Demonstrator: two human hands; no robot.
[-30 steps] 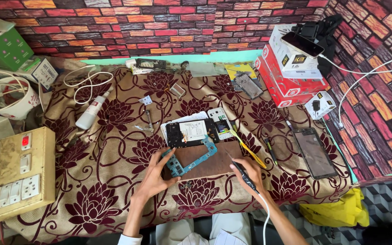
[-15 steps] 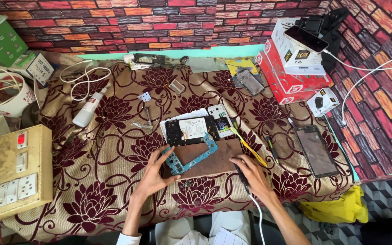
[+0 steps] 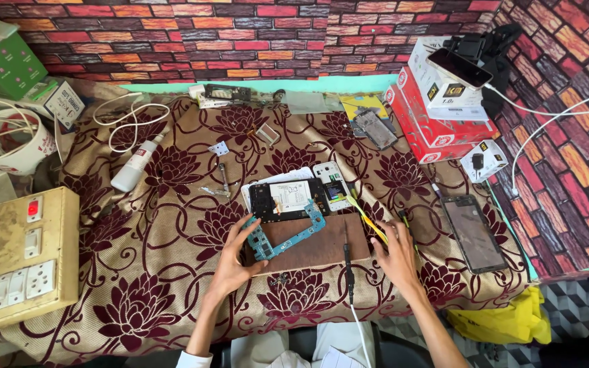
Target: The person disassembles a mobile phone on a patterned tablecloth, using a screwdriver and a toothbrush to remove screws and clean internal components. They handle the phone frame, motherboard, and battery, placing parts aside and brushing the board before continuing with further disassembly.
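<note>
The left hand lies open, fingers spread, fingertips steadying the blue circuit board on the brown mat near the worktop's front edge. The right hand, loosely open and holding nothing, rests beside the soldering iron (its cable trails off the front). Red and white boxes stack at the back right corner; a green box sits back left.

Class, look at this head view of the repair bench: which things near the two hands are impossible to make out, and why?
- Right hand: its palm side faces down, so whatever its fingertips touch is hidden.
- Blue circuit board: components too small to tell apart.
- Soldering iron: its cord runs off the bottom edge.
- Left hand: covers the wooden board's left end.
</note>
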